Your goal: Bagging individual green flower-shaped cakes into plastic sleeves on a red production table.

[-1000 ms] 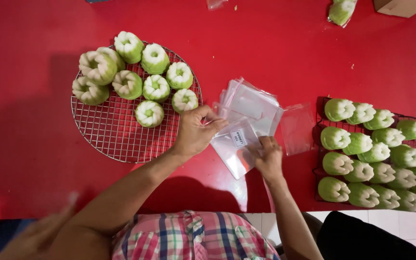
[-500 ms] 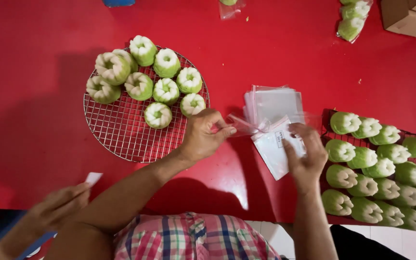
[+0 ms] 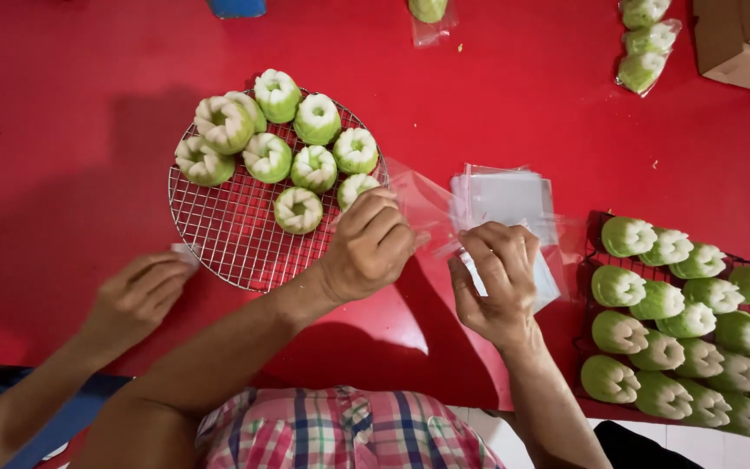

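My left hand [image 3: 371, 246] and my right hand [image 3: 498, 280] hold a thin clear plastic bag [image 3: 427, 206] between them over the red table [image 3: 88, 130]. The left hand pinches one side of the bag, right beside the round wire rack [image 3: 227, 239]. That rack carries several green-and-white flower-shaped cakes [image 3: 316, 168], the nearest just above my left knuckles. My right hand pinches the bag's other side, partly covering a stack of clear bags [image 3: 505, 195] lying on the table.
Another person's hand [image 3: 136, 295] rests at the left, touching the rack's edge with a small white bit at its fingertips. A dark tray [image 3: 596, 260] of bagged green cakes fills the right. More wrapped cakes [image 3: 644, 48], a cardboard box [image 3: 744, 39] and a blue object [image 3: 236, 7] sit at the far edge.
My hands have lifted one clear bag off the stack and drawn it left toward the rack. The other person's hand has moved up onto the table by the rack.
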